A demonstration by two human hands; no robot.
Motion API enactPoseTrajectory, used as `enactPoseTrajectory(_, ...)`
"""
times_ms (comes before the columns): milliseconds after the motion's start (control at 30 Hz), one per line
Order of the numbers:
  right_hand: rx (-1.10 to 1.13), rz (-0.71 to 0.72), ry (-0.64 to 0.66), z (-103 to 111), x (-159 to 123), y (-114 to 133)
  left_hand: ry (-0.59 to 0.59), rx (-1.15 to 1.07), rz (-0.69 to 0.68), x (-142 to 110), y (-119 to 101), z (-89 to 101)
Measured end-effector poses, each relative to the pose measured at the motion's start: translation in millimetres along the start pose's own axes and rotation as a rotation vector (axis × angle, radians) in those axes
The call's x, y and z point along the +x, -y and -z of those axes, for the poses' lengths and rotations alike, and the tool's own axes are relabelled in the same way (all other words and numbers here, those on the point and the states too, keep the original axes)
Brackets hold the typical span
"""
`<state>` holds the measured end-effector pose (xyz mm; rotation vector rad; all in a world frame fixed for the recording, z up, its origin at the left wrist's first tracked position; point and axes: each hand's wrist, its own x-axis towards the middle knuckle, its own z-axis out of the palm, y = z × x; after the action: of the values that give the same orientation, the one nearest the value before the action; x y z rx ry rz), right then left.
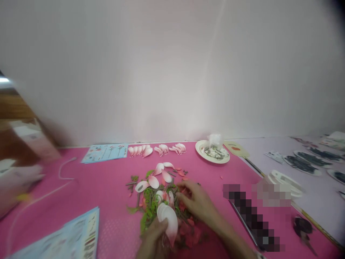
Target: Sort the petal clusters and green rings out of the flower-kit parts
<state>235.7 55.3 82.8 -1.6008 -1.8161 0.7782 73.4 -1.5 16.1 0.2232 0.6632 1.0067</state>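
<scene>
Pink table [113, 187], messy pile [151, 201].
My left hand [154, 239] pinches petals [169, 222], tips toward me; half-curled right hand [198, 202] nearer pile, hold hidden.

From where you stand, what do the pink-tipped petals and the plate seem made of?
Pink-tipped petals: probably satin plastic, given their thin, evenly curved shells. Plate: smooth-looking, plastic or ceramic; its plain pale rim suits either.

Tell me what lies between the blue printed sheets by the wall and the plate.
Three groups of pink-tipped white petals lie there, in the head view.
</scene>
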Motion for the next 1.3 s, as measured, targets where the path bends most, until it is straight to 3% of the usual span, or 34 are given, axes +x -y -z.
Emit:
enactPoseTrajectory(100, -0.276, 0.09, 0.04, -19.4, 36.1, 2.4, -0.096, -0.075, -0.173, 3.4, -17.1, 4.2)
enactPoseTrajectory(200, -0.38, 0.17, 0.078, -48.2, 58.5, 12.6, -0.212, -0.079, -0.338, 8.7, -34.6, 9.4)
enactPoseTrajectory(300, -0.449, 0.204, 0.088, -72.3, 69.2, 23.1, -0.271, -0.038, -0.391, 12.8, -45.6, 13.1)
enactPoseTrajectory(400, -0.523, 0.193, 0.091, -80.5, 73.9, 25.8, -0.288, -0.033, -0.372, 14.8, -50.2, 14.9)
enactPoseTrajectory(633, -0.591, 0.225, 0.119, -57.2, 75.6, 14.6, -0.333, -0.07, -0.306, 18.5, -52.3, 19.7)
enactPoseTrajectory(900, -0.638, 0.214, 0.119, -83.5, 80.6, 12.1, -0.302, -0.042, -0.285, 12.6, -51.1, 13.2)
enactPoseTrajectory(1067, -0.611, 0.201, 0.108, -64.8, 84.9, 8.4, -0.285, -0.043, -0.243, 10.3, -53.2, 9.7)
enactPoseTrajectory(1200, -0.496, 0.383, 0.165, -29.2, 73.5, 15.9, -0.227, -0.064, -0.139, 6.9, -55.1, 4.8)
enactPoseTrajectory(1300, -0.336, 0.648, 0.294, -13.1, 57.7, 21.1, -0.119, -0.073, -0.014, 3.1, -53.9, 0.1)
